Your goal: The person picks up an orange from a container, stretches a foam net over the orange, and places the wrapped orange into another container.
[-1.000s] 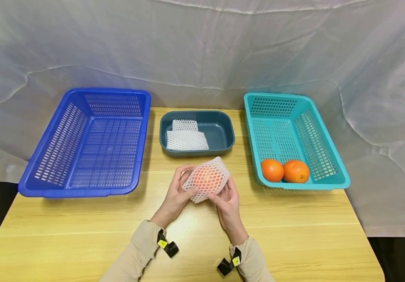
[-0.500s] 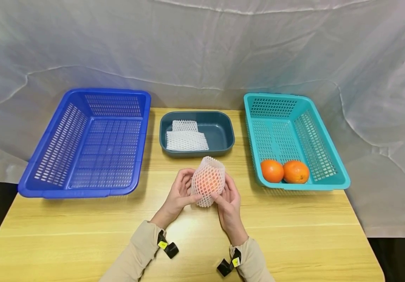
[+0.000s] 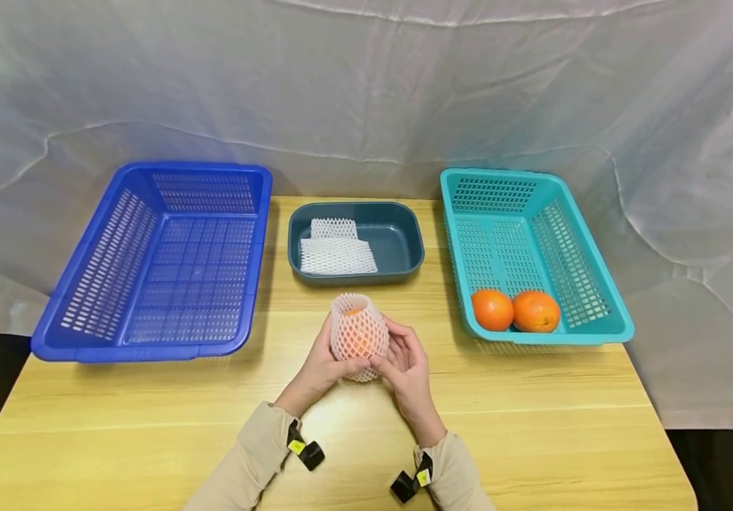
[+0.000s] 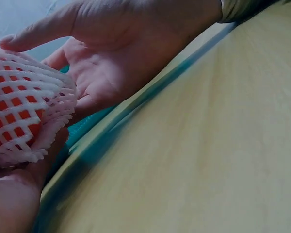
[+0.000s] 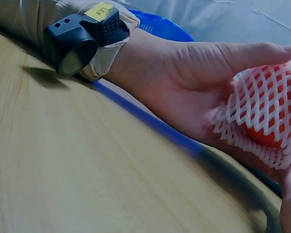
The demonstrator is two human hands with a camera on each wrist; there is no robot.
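An orange (image 3: 361, 342) sits inside a white foam net sleeve (image 3: 348, 306), whose upper end gapes and shows a bit of bare peel. My left hand (image 3: 321, 369) holds it from the left, with its thumb across the near side. From the right, my right hand (image 3: 409, 372) grips the netted fruit, thumb meeting the left thumb at the front. The right wrist view shows the netted orange (image 5: 269, 109) against the left palm (image 5: 184, 87). In the left wrist view, the right palm (image 4: 104, 63) is beside the net's loose edge.
Behind the hands, a dark teal tray (image 3: 398, 248) holds flat white foam nets (image 3: 338, 255). A blue basket (image 3: 196, 262) stands at left. The turquoise basket (image 3: 500, 245) at right has two oranges (image 3: 514, 311) near its front. A grey cloth (image 3: 366, 85) hangs behind the wooden table (image 3: 519, 426).
The netted orange has turned from tilting right to more upright, its gaping end now leaning slightly left. It has shifted a little left and nearer, with both hands still holding it.
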